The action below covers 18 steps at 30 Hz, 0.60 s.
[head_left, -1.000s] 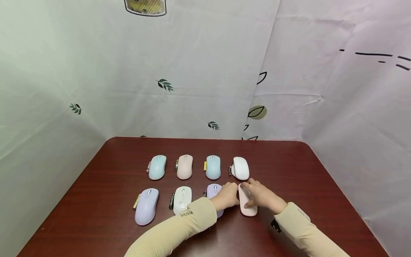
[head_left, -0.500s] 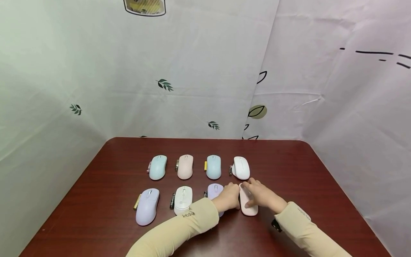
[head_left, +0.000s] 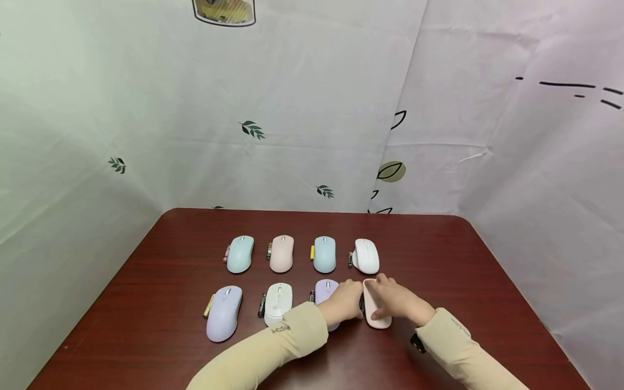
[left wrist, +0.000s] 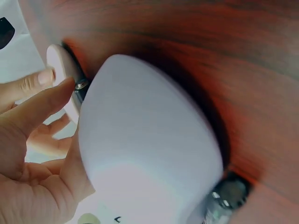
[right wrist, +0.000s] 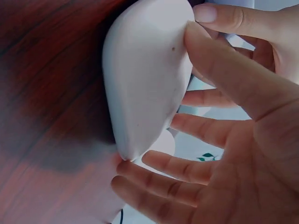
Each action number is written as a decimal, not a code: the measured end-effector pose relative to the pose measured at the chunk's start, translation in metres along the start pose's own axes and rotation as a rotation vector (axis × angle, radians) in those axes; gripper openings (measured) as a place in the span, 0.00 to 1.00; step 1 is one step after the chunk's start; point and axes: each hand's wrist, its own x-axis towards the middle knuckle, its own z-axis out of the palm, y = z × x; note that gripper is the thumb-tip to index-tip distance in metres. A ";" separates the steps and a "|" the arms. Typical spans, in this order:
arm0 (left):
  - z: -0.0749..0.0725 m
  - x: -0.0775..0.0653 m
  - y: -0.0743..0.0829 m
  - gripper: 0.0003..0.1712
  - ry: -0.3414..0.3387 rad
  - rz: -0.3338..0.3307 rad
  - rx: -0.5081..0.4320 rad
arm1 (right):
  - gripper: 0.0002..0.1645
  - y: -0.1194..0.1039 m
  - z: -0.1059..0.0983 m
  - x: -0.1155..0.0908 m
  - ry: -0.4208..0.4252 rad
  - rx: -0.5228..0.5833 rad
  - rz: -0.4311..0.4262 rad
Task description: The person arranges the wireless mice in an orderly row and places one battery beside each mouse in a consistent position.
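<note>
A pale pink computer mouse (head_left: 377, 317) lies at the right end of the front row. My right hand (head_left: 397, 300) holds it, thumb on the near side and fingertips along the far side, as the right wrist view shows. A dark battery (left wrist: 81, 86) lies along the mouse's left side. My left hand (head_left: 343, 300) pinches it, the thumb on its metal end; the other fingers are partly hidden. Below the left wrist sits a lilac mouse (head_left: 325, 287), partly covered by the hand and sleeve, with a black battery (head_left: 312, 296) at its left.
Behind are a white mouse (head_left: 366, 256), a blue mouse (head_left: 324, 254), a beige mouse (head_left: 281, 253) and a teal mouse (head_left: 240, 254). Another white mouse (head_left: 278, 303) and a larger lilac mouse (head_left: 224, 314) stand at the front left. Batteries lie beside them on the dark red table (head_left: 146, 325).
Both hands stay at the pink mouse with barely any movement. The right hand's fingers have shifted slightly on it; the other mice and batteries keep their places.
</note>
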 end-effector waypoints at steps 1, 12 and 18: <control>0.000 -0.001 -0.001 0.22 0.006 0.006 -0.001 | 0.43 -0.001 0.000 0.000 -0.012 0.002 0.010; -0.026 -0.017 -0.014 0.21 0.110 0.069 -0.255 | 0.38 0.007 -0.021 -0.003 0.104 -0.087 -0.034; -0.051 -0.031 -0.041 0.19 0.204 0.128 -0.368 | 0.29 0.017 -0.032 -0.003 0.258 -0.097 -0.022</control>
